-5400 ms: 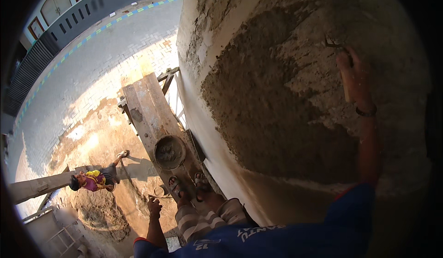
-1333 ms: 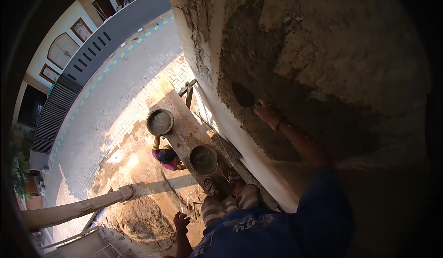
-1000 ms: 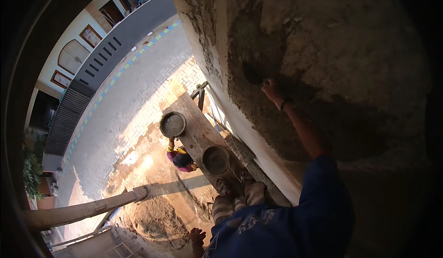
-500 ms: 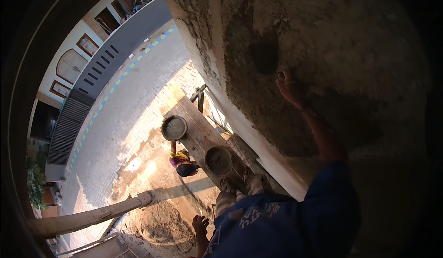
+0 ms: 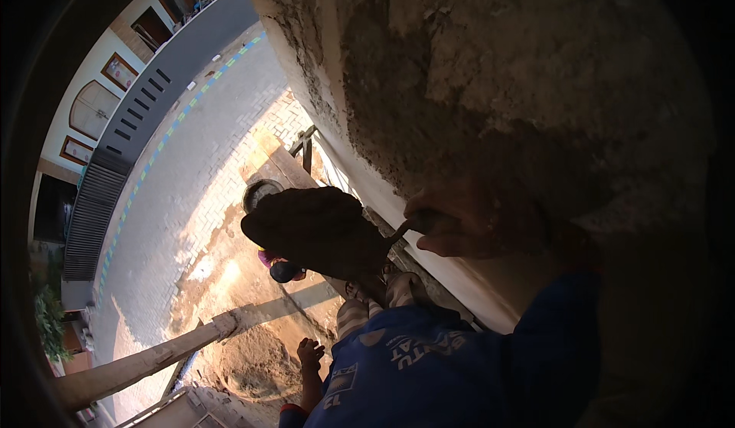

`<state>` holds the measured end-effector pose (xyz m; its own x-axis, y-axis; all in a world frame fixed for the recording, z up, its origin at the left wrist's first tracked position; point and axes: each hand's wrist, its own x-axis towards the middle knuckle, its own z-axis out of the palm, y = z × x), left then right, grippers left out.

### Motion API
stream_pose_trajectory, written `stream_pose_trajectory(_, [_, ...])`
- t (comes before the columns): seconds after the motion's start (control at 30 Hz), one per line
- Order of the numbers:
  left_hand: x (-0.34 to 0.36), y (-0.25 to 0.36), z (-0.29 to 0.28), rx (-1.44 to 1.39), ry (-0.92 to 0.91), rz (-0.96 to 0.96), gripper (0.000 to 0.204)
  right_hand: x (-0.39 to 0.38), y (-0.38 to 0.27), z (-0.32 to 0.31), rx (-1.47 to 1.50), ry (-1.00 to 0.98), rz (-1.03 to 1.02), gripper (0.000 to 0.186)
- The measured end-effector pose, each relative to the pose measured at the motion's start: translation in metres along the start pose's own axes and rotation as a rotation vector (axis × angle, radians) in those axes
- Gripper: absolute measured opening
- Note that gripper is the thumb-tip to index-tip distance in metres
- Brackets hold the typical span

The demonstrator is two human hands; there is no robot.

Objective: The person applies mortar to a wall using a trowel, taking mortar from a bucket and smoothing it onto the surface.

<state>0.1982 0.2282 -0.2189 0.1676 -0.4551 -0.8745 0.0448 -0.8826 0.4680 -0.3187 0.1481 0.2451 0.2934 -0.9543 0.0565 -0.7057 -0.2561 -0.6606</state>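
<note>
My right hand is closed on the handle of a trowel, whose broad dark blade stretches left across the plank walkway, close below my eyes; whether mortar lies on it is too dark to tell. Beside that hand rises a rough wall with dark, uneven patches of wet-looking plaster. The blade partly hides a round mortar pan on the plank and covers the nearer pan. My left hand hangs low at my side, fingers loosely curled and apart, holding nothing I can see.
I stand high on the planks. A person is below beside them, partly hidden. A rough beam crosses at lower left, over a sand mound. Beyond lie a paved street and a grey fence.
My right hand has brought the trowel down and away from the wall, toward me; its blade now covers much of the plank. Earlier, a second pan appeared on the plank, the person's arm under it.
</note>
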Motion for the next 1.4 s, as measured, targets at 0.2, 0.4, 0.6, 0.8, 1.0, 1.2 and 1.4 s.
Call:
stream_pose_trajectory(0.2, [0.007, 0.017, 0.007, -0.031, -0.021, 0.105, 0.049, -0.005, 0.104, 0.034, 0.758, 0.045, 0.676, 0.049])
stream_pose_trajectory(0.4, [0.002, -0.015, -0.026, 0.107, -0.025, 0.042, 0.047, -0.077, 0.102, -0.108, -0.21, 0.941, 0.407, 0.046])
stream_pose_trajectory(0.6, [-0.013, -0.017, -0.026, 0.007, 0.051, 0.038, 0.027, -0.08, 0.028, -0.03, 0.061, 0.517, 0.67, 0.04])
stream_pose_trajectory(0.8, [-0.039, 0.0, 0.022, -0.083, -0.05, 0.125, 0.039, -0.196, 0.257, 0.232, 0.405, 0.313, 0.907, 0.037])
stream_pose_trajectory(1.0, [-0.066, -0.022, 0.026, -0.065, 0.018, 0.083, 0.041, -0.304, 0.271, 0.312, 0.208, -0.325, 1.107, 0.014])
stream_pose_trajectory(1.2, [-0.076, -0.067, 0.003, -0.04, 0.104, 0.002, 0.043, -0.35, 0.27, 0.315, 0.893, 0.052, 1.571, 0.012])
stream_pose_trajectory(1.4, [-0.092, -0.047, 0.025, -0.068, 0.161, -0.016, 0.05, -0.349, 0.305, 0.316, 0.769, 0.011, 1.403, 0.013])
